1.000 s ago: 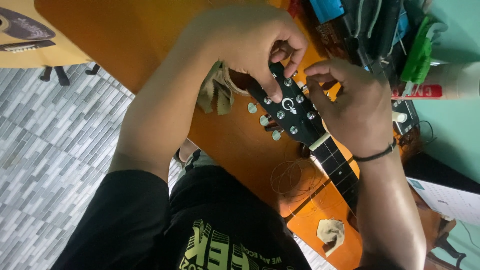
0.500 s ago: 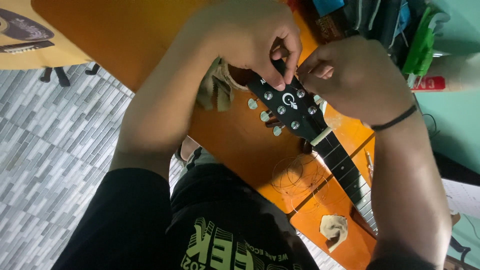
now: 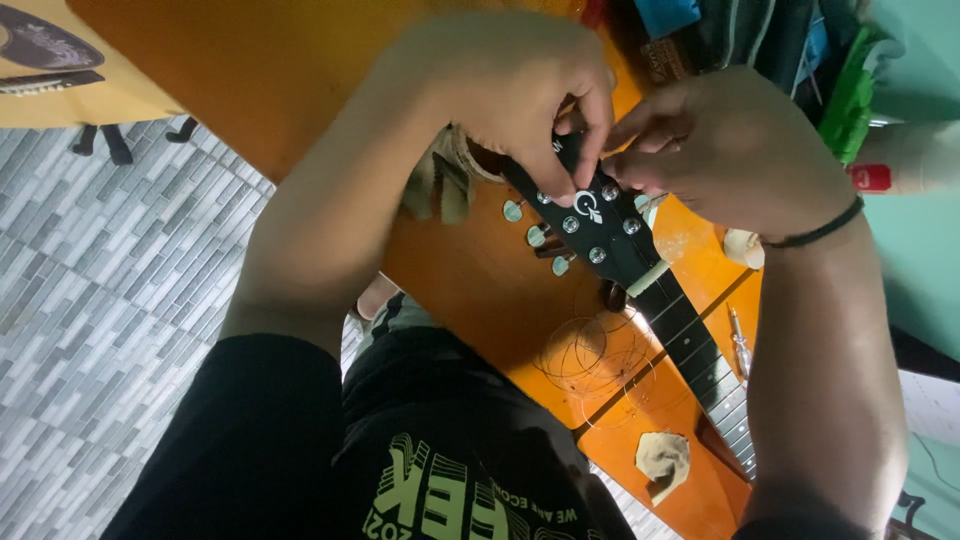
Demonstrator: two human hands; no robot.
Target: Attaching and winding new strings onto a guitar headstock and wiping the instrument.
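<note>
- The left hand (image 3: 505,85) has its fingers pinched together on the top of the black guitar headstock (image 3: 590,215).
- The headstock lies over the orange table (image 3: 300,90), between both hands.
- The right hand (image 3: 735,140) has its fingertips closed at the headstock's upper edge.
- A green bottle (image 3: 850,95) stands at far right; its contents cannot be made out.

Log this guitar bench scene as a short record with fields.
Left hand: fingers pinching at the top of the black guitar headstock
Right hand: fingertips meeting the left at the headstock
Work surface: orange wooden table
Nearby: loose coil of thin wire strings, crumpled beige cloth
Floor: grey patterned tiles
</note>
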